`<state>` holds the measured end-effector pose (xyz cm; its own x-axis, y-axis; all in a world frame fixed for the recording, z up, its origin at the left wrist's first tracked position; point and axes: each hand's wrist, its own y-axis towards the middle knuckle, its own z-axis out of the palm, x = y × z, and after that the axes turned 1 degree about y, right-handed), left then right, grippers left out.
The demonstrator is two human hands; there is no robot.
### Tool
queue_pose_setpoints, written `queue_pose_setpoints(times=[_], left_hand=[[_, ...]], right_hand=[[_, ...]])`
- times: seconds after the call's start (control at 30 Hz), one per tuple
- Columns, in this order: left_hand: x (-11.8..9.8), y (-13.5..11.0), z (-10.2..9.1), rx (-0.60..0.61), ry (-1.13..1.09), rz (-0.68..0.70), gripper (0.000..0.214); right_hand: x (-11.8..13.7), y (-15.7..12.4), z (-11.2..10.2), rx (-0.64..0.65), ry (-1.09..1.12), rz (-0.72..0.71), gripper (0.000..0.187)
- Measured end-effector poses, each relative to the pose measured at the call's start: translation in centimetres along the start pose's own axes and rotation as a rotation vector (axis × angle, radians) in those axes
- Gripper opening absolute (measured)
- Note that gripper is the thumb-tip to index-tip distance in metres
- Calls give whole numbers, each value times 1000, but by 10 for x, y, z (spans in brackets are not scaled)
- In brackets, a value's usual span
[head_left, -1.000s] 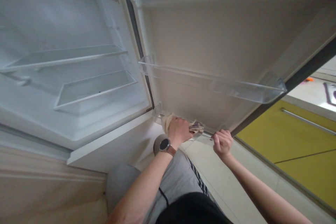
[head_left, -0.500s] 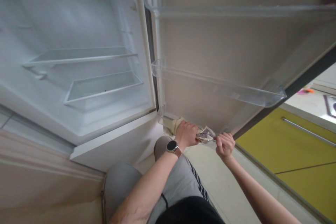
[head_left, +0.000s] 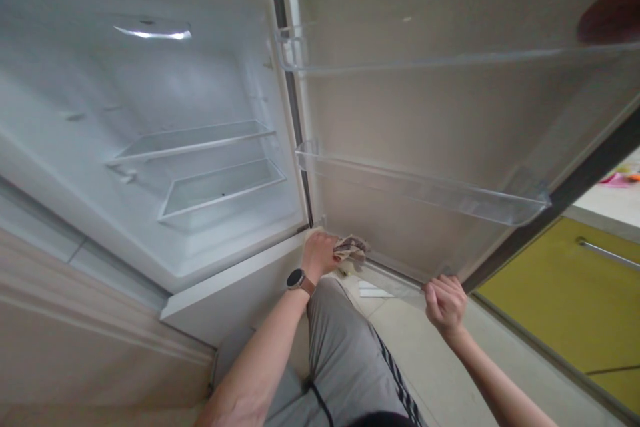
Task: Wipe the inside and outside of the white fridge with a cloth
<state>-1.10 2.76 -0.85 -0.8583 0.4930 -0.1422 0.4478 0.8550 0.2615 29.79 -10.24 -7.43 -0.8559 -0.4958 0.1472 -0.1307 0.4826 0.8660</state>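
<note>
Left hand (head_left: 321,252): While the grey trouser leg (head_left: 345,347) lies just below, the fingers are curled tight round a bunched cloth (head_left: 353,248); fingertips are hidden.
Cloth position: hinge-side end of the bottom door bin (head_left: 393,277); contact with its floor cannot be told.
Right hand (head_left: 447,303): closed over the bin's edge at the outer corner.
Change: the cloth has shifted from the bin's middle to the hinge-side end, so the stretch between the hands now lies uncovered.
Fridge door (head_left: 400,113): stands open, a middle bin (head_left: 425,190) above the bottom one.
Fridge interior (head_left: 195,80): two shelves (head_left: 225,188).
</note>
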Motion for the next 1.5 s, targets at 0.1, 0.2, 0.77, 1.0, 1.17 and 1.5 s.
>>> queue_pose_setpoints(times=[0.1, 0.2, 0.77, 1.0, 1.17, 1.5], left_hand=[[3, -2, 2, -31, -1, -31, 20], [-3, -4, 6, -51, -11, -47, 21], [-11, -1, 3, -26, -17, -77, 17], [-13, 5, 0, -21, -43, -120, 28], [-2, 3, 2, -293, -645, -316, 16], [99, -19, -51, -895, -1464, -861, 35]], right_hand=[[-1, 0, 1, 1, 14, 3, 37], [-2, 1, 0, -5, 14, 5, 37], [-6, 1, 0, -15, -25, 40, 40], [-1, 4, 1, -9, -19, 31, 39], [3, 3, 1, -6, -28, 30, 41], [12, 10, -2, -5, -43, 43, 42]])
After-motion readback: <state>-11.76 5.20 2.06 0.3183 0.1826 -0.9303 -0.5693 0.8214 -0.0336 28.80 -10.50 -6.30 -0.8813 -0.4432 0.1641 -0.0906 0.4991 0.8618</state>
